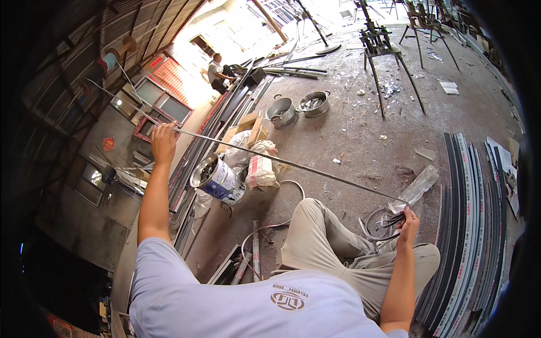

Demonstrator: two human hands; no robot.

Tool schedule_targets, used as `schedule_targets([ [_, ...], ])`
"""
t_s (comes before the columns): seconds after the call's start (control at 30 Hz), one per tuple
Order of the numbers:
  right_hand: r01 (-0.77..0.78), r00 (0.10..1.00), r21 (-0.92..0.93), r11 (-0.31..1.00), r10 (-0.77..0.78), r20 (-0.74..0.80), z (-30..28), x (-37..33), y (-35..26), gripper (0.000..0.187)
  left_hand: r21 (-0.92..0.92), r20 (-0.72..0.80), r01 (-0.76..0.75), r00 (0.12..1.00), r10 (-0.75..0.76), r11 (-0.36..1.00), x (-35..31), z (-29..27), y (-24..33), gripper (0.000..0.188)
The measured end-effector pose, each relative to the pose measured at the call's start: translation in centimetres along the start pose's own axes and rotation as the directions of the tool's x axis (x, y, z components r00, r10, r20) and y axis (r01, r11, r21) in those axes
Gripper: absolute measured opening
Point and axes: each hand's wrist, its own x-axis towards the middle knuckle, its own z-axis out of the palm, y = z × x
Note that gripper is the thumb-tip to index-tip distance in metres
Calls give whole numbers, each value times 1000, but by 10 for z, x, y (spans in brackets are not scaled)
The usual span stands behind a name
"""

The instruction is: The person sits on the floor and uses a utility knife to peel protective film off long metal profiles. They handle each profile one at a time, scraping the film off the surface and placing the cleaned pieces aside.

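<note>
"Across the head view, where is the strip?"

"The long grey strip [294,165] runs between the two hands, almost straight, from far left to near right, above the floor [349,141]."

"And how is the grip of each hand?"

"At the left, the left hand [163,141] is raised, and its fingers are closed on the strip. At the right, the right hand [408,228] holds the other part, also with bent fingers; some loops [393,221] of dark strip hang beside it, near the knee. How firmly each hand presses, I cannot tell."

"Which things are around?"

"Near the left arm stands a white and blue bucket [227,183]. Farther are two metal pots [283,115], side by side. On the right lie many long bars [463,225]. Far away, another person [216,72] is sitting."
</note>
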Motion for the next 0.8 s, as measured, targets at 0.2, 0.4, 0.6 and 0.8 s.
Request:
schedule_targets([
  [0.2,-8,1000,-8,1000,8,-3,-5,6,7,32,-303,28,348,934,-357,887,-41,73,67,30],
  [0.4,-58,998,-8,998,58,-23,-5,3,13,31,-581,167,354,933,-317,734,-73,76,174,26],
  [0.6,-5,1000,-35,999,5,-6,-9,17,32,31,-694,268,519,829,-490,498,-106,102,325,29],
  [0.8,-9,1000,-167,986,11,7,-12,15,39,31,-852,520,513,852,56,109,-164,107,499,29],
])
